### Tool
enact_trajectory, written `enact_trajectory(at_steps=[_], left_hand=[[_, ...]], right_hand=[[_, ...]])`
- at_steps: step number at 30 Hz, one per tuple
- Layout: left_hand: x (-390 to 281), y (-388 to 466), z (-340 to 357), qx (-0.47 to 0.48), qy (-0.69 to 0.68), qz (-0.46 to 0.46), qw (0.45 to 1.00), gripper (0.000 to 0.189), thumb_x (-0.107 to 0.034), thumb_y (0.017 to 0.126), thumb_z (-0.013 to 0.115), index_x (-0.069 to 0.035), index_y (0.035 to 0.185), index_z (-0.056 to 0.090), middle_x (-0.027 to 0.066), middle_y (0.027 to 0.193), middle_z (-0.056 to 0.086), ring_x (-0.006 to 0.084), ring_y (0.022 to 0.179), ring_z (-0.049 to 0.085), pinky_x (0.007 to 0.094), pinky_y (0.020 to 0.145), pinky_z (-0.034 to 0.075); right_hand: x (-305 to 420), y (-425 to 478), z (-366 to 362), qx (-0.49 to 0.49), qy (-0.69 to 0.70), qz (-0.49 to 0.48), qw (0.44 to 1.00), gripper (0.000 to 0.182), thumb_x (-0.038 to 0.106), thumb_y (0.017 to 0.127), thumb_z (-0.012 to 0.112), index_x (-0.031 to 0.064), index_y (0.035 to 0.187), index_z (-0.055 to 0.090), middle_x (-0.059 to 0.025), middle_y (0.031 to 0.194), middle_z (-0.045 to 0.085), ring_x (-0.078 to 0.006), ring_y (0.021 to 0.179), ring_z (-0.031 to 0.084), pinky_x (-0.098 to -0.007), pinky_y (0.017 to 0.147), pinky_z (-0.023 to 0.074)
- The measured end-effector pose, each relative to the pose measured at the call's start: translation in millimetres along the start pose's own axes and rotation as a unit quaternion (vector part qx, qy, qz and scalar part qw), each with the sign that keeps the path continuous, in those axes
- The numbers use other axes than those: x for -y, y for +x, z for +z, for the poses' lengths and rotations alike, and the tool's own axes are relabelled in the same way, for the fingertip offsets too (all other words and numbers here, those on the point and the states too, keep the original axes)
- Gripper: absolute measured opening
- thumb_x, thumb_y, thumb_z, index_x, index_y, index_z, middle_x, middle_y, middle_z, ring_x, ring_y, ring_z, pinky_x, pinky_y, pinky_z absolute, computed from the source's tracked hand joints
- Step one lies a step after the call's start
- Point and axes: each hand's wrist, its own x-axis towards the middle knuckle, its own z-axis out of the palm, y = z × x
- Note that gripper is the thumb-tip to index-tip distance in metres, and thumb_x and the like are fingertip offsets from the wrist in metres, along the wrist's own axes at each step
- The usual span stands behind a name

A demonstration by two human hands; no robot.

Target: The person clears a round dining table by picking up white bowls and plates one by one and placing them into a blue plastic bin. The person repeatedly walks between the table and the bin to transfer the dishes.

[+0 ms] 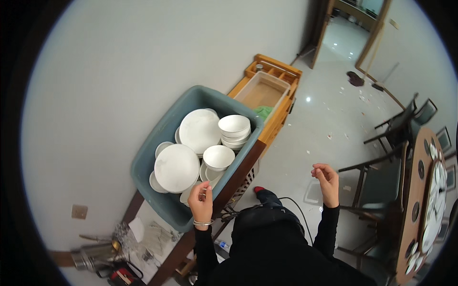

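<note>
A blue-grey plastic tub (pixel 161 125) stands on a wooden stand and holds white crockery. Inside it a large round plate (pixel 177 168) lies near the front left, with another large plate (pixel 200 130) behind it. Several small bowls (pixel 234 126) are stacked at the right side, and a single bowl (pixel 219 157) rests nearer to me. My left hand (pixel 201 202), with a bracelet at the wrist, is raised over the tub's near edge, fingers loosely curled, and I see nothing in it. My right hand (pixel 326 182) hangs in the air over the floor at the right, fingers bent, holding nothing visible.
Behind the tub, a clear plastic bin (pixel 263 91) with a green cloth sits on a wooden rack (pixel 297 77). Chairs (pixel 379 182) and a round table (pixel 404 232) with dishes stand at the right. Scraps litter the tiled floor. A mop (pixel 355 79) leans near the doorway.
</note>
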Motion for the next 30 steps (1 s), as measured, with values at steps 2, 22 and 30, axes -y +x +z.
enact_trajectory(at_steps=[2,22,30], left_hand=[[3.1,-6.5,-2.0,0.027,-0.011,0.020,0.999,0.012,-0.005,0.084,0.061,0.000,0.094,0.062,0.0005,0.078,0.060,0.0055,0.064,0.053,0.0189,0.054,0.040],[-69.3,-73.5,149.2,0.452,-0.096,0.135,0.876,0.010,-0.003,0.082,0.061,0.002,0.091,0.062,-0.0003,0.077,0.058,0.0037,0.061,0.051,0.0169,0.053,0.040],[-128.7,-180.7,234.8,0.600,-0.085,0.231,0.761,0.012,-0.005,0.080,0.063,0.000,0.091,0.063,-0.0001,0.078,0.059,0.0046,0.063,0.050,0.0184,0.055,0.040]], right_hand=[[-4.1,-29.0,-7.4,-0.031,0.002,0.001,1.000,0.014,0.006,0.089,0.052,-0.0018,0.097,0.060,-0.0046,0.083,0.062,-0.0102,0.078,0.057,-0.0230,0.073,0.0454],[-3.1,-285.4,-115.5,-0.451,-0.026,0.007,0.892,0.016,0.008,0.088,0.052,-0.0009,0.097,0.061,-0.0053,0.081,0.065,-0.0116,0.077,0.061,-0.0248,0.073,0.0483],[-22.7,-400.0,-163.8,-0.606,0.028,0.004,0.795,0.016,0.008,0.088,0.052,-0.0007,0.097,0.062,-0.0051,0.081,0.064,-0.0112,0.077,0.060,-0.0247,0.074,0.0482]])
